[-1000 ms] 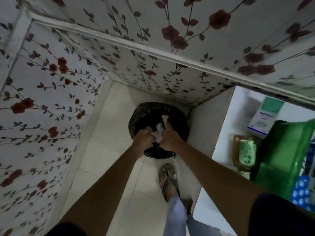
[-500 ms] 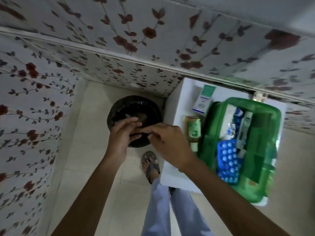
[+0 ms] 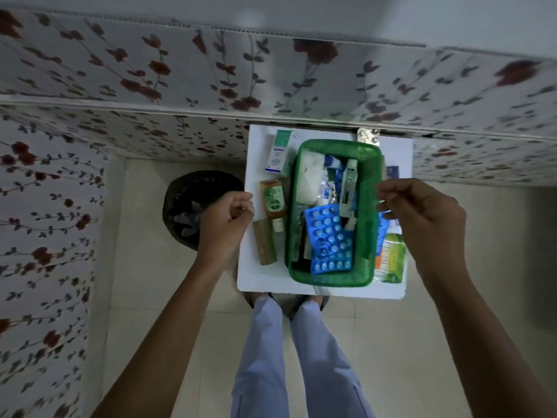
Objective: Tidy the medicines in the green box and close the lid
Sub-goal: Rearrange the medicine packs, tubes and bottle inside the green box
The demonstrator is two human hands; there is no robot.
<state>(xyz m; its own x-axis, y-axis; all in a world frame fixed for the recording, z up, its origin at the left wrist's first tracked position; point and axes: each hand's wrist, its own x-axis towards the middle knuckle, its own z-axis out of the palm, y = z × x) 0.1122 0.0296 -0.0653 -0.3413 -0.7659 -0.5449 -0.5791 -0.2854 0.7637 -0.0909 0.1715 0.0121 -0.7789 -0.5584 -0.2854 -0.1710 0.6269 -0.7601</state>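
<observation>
The green box [image 3: 330, 281] stands open on a small white table [image 3: 265, 285]. Inside lie blue blister packs [image 3: 328, 236], a white tube [image 3: 349, 184] and a white packet [image 3: 309, 179]. I cannot make out a lid. My left hand [image 3: 224, 226] hovers at the table's left edge beside a brown bottle [image 3: 272, 203], fingers curled in, holding nothing. My right hand [image 3: 422, 218] hangs over the box's right rim, fingers loosely apart and empty.
On the table outside the box lie a white and green carton [image 3: 278, 152], a tan box [image 3: 264, 244], a silver blister strip [image 3: 368, 135] and a green and orange carton [image 3: 390, 257]. A black-lined bin [image 3: 188, 206] stands on the floor to the left. Floral walls close in.
Both hands have left the bin, where they held a white scrap, and moved right to the table. My view has swung from the bin to the green box.
</observation>
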